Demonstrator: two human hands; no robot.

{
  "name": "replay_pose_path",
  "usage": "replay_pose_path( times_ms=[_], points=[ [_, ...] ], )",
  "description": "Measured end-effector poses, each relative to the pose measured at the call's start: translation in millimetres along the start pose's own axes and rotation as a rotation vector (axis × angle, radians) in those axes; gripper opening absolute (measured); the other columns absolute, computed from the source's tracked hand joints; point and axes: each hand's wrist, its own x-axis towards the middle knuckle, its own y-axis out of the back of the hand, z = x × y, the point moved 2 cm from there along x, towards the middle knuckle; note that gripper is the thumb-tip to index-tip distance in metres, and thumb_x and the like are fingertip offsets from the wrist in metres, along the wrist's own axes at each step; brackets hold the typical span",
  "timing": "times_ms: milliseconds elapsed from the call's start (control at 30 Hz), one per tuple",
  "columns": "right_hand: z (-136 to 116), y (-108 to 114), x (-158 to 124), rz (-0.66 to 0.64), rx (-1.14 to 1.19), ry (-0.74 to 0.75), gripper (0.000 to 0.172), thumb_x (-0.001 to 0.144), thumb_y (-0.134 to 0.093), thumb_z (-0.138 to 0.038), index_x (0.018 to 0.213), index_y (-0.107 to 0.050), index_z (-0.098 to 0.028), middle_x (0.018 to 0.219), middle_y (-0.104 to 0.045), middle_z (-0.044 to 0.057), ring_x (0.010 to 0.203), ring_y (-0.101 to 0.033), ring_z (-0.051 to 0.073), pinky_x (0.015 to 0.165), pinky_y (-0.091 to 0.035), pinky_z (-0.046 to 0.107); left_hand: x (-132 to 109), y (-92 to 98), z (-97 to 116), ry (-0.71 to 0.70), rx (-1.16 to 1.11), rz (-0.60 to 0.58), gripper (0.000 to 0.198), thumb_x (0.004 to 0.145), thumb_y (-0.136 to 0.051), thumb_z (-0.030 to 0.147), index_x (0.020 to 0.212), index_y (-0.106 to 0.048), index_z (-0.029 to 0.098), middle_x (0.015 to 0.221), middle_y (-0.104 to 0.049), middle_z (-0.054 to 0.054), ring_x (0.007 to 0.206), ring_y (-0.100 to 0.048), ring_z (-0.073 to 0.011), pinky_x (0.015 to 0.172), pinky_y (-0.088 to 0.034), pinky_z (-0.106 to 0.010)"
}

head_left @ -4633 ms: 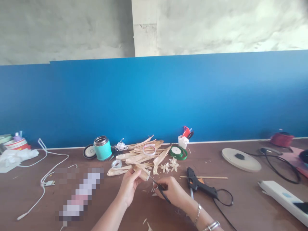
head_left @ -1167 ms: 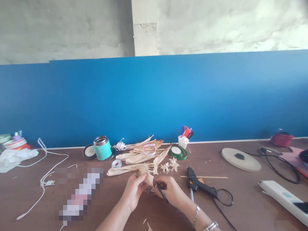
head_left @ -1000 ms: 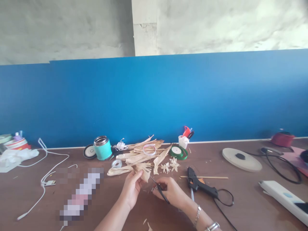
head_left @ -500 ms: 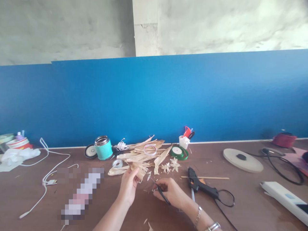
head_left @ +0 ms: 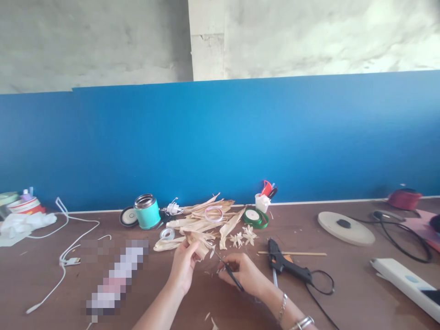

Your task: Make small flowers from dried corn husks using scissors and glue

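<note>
My left hand [head_left: 183,267] pinches a piece of dried corn husk [head_left: 200,241] and holds it up just above the brown table [head_left: 343,284]. My right hand [head_left: 243,274] grips small dark scissors [head_left: 229,272], whose blades point up and left toward the husk's lower edge. A small sliver of husk sits by the blade tips. Behind my hands lies a pile of dried husks [head_left: 202,221], and a few small husk flowers [head_left: 243,236] lie to its right.
A black glue gun [head_left: 287,266] with its cord and a thin wooden stick [head_left: 292,253] lie right of my hands. A teal jar [head_left: 147,211], tape rolls, green ribbon [head_left: 254,217], a white cup of pens [head_left: 263,200], a white disc [head_left: 345,228], a power strip [head_left: 402,280] and white cables [head_left: 65,247] lie around.
My left hand has turned and raised the husk piece slightly while the scissors have kept working along its edge. Small cut slivers have come off near the blades.
</note>
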Motion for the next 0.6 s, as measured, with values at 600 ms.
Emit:
replay_pose_path(
  times_ms=[600],
  points=[
    [1.5,-2.4,1.8,-0.040,0.098,-0.032,0.017,0.065,-0.067,-0.024,0.075,-0.067,-0.011,0.046,-0.049,-0.006,0.039,-0.038,0.005,0.037,-0.030,0.015,-12.4,-15.0,5.4,0.076,0.181,-0.087,0.029,0.059,-0.073,0.022,0.085,-0.065,0.013,0.081,-0.072,-0.006,0.069,-0.063,-0.0172,0.065,-0.046,-0.026]
  ],
)
